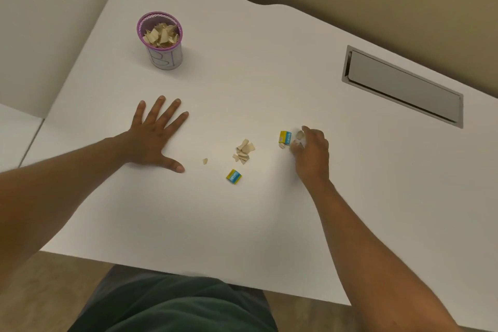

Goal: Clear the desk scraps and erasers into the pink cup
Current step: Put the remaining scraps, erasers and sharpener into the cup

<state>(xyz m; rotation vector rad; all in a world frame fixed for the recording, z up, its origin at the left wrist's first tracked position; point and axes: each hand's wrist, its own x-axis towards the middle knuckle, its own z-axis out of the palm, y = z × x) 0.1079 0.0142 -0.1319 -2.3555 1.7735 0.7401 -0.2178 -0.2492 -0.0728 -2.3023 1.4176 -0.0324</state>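
The pink mesh cup [161,42] stands at the back left of the white desk [269,75], holding several beige paper scraps. My left hand [153,135] lies flat on the desk, fingers spread, empty. A small pile of paper scraps [244,151] lies mid-desk, with one stray scrap [205,161] to its left. One yellow-and-blue eraser [234,176] lies nearer me. A second eraser [285,138] sits right beside my right hand [312,153], whose fingers pinch a pale scrap [300,135].
A grey metal cable flap [404,86] is set into the desk at the right. The desk's front edge runs just above my lap. A wall rises behind the curved back edge.
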